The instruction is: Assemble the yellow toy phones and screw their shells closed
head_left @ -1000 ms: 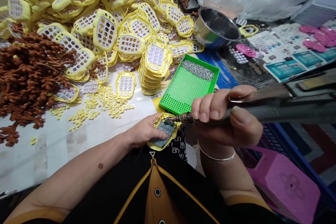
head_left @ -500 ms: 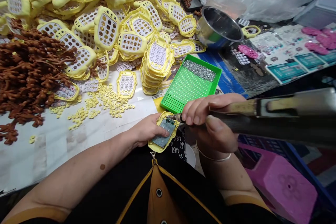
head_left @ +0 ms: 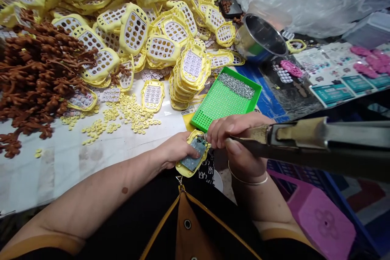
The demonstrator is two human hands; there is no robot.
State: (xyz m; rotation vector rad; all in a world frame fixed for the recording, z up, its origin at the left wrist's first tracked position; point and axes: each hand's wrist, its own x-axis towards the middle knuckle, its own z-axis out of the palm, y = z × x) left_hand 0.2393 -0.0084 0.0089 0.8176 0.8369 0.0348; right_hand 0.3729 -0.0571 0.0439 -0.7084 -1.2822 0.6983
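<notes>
My left hand [head_left: 178, 149] grips a yellow plastic toy shell [head_left: 186, 170] with the thumb pressed on the grey circuit board [head_left: 192, 158] inside it. In my right hand [head_left: 240, 142] is a long electric screwdriver [head_left: 292, 138], its body running off to the right. The screwdriver's tip meets the upper right corner of the board; the exact contact point is too small to make out. Just beyond both hands lies a green tray [head_left: 199, 118] with small silver screws [head_left: 236, 85] gathered at its far end.
A stack of yellow shells [head_left: 190, 69] stands beyond my left hand, before a large heap of shells [head_left: 134, 28]. Brown plastic parts [head_left: 39, 77] and small yellow pieces [head_left: 131, 111] lie left. A metal pot [head_left: 262, 36] stands back right; a pink stool [head_left: 323, 219] is lower right.
The view has shifted a little, so the table's things sit further right. The screwdriver's rear has dropped slightly in view; its tip stays at the shell's upper right corner.
</notes>
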